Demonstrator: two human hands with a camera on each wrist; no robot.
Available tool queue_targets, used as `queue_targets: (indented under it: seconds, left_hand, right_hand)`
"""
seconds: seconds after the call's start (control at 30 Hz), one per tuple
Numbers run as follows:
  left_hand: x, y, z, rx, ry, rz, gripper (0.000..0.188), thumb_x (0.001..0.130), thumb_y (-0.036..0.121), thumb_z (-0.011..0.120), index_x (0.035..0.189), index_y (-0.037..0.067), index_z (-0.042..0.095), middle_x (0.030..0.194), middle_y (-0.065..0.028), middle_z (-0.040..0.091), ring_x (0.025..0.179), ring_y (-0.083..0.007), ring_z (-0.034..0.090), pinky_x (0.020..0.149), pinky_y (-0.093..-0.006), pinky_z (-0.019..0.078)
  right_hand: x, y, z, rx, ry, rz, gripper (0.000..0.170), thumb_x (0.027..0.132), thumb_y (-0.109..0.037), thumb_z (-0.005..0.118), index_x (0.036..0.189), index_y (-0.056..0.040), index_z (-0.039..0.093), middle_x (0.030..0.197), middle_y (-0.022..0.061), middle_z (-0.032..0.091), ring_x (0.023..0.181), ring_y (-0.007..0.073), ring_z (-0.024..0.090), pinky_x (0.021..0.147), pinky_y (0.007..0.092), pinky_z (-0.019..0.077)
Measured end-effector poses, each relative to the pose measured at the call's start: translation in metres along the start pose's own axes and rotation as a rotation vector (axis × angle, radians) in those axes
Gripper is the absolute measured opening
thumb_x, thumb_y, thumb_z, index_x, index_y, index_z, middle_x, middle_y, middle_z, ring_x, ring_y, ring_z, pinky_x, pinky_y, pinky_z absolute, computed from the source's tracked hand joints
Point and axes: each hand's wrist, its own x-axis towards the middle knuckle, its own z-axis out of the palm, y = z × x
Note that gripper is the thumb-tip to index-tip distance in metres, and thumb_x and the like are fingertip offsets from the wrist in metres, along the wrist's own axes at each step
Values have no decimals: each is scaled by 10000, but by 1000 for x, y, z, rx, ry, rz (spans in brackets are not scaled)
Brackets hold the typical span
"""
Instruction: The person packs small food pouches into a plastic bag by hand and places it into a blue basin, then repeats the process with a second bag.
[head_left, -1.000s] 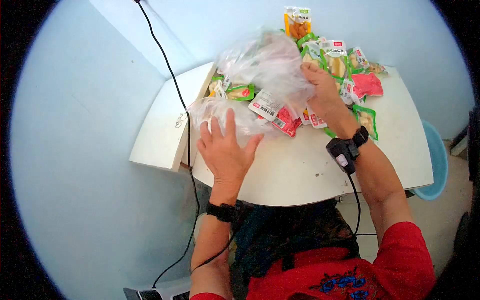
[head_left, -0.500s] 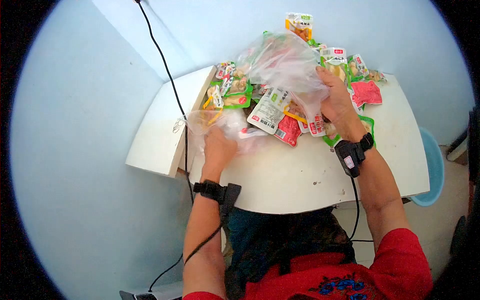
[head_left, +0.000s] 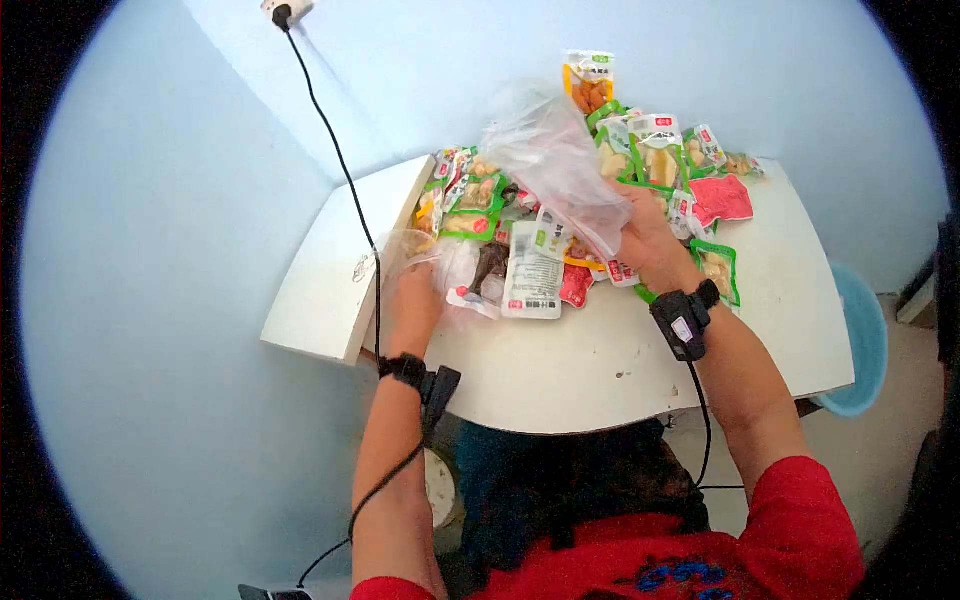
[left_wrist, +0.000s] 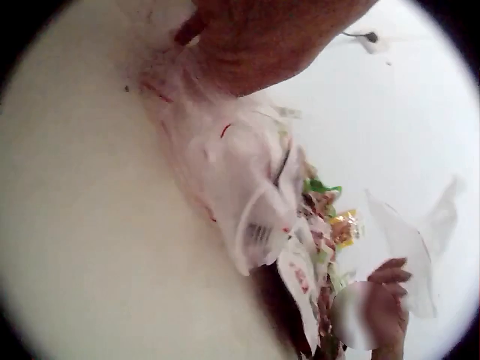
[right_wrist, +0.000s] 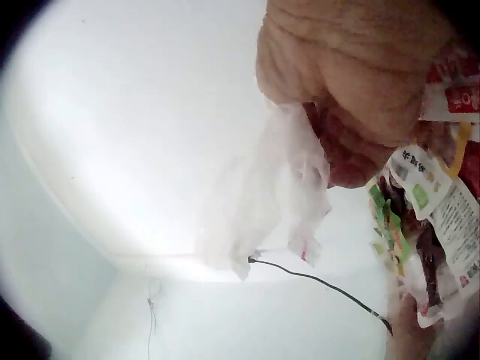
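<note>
The right hand grips a crumpled clear plastic bag above the heap of food packets; in the right wrist view its fingers curl round the bag. At the left of the table the left hand holds a second thin clear bag, its fingers partly hidden by the film. The left wrist view shows this bag stretching from the left hand toward the packets. A white packet with printed text and a dark item lie beside that bag.
Green-edged packets, a pink packet and a yellow-edged packet are heaped against the wall. A black cable hangs across the table's left part. A blue basin stands below at right.
The left hand has gone from spread fingers over the left bag to holding it. The right hand's bag has narrowed and hangs more gathered. The white printed packet stands more lengthwise.
</note>
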Motion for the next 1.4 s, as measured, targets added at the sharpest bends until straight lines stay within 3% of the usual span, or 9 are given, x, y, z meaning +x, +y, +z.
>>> queue_targets:
  seconds: [0.2,0.4,0.6,0.73,0.8,0.97,1.03,1.23,1.4]
  left_hand:
    - [-17,44,-90,-41,-205,-235,538,733,-95,543,1257,23,576,1119,-286,625,1065,-422,593,947,-463,471]
    - [-32,99,-116,-345,339,182,786,749,27,729,1442,58,361,1492,-239,362,1372,-391,373,1101,-441,361]
    - [-52,123,-127,-346,436,365,841,709,74,790,1442,81,379,1541,-230,282,1416,-405,298,1133,-461,310]
    - [-63,124,-135,-313,350,427,538,681,61,796,1183,68,604,1440,-227,439,1392,-393,357,1126,-450,323]
    - [-69,117,-136,-367,263,503,343,675,51,792,998,55,679,1360,-224,531,1381,-389,382,1125,-450,326]
    - [-85,111,-126,-1168,363,-316,95,845,73,726,854,8,658,864,-67,684,713,-177,677,666,-318,584]
    - [-89,106,-123,-1310,387,-466,142,883,130,701,928,5,651,869,-76,678,676,-177,671,643,-320,587]
    - [-103,100,-102,-1573,473,-702,165,924,190,668,993,48,623,811,-33,645,651,-152,649,578,-303,561]
    - [-108,94,-87,-1791,575,-794,115,926,183,667,912,80,618,731,-9,615,574,-133,610,510,-288,529]
  right_hand:
    - [8,9,-8,-46,-38,69,342,979,-147,508,1267,37,503,1259,167,588,1121,270,603,1022,411,488]
    - [-3,22,9,-322,72,220,255,941,-143,575,1147,6,575,1067,111,657,927,194,667,912,369,553]
    - [1,27,-5,-875,-15,342,197,871,-164,671,977,3,664,886,64,660,759,155,653,596,329,579]
    - [-2,30,5,-1160,-99,386,218,865,-179,678,958,19,678,785,34,635,703,129,634,526,298,556]
    - [-3,30,5,-1281,-120,360,242,854,-219,673,956,-2,703,806,12,655,727,96,611,667,257,516]
    - [-2,21,18,-1061,-54,481,495,934,-437,565,1067,27,672,947,111,689,802,155,657,756,301,560]
    - [2,20,6,-344,-295,599,636,957,-538,495,1138,56,632,1028,179,683,840,214,685,738,335,586]
    - [-21,30,41,-507,-58,413,697,958,-577,456,1184,68,595,1034,223,690,833,258,713,707,322,594]
    - [-16,45,20,-865,-146,400,404,921,-337,630,1087,32,629,940,139,693,726,194,691,575,275,560]
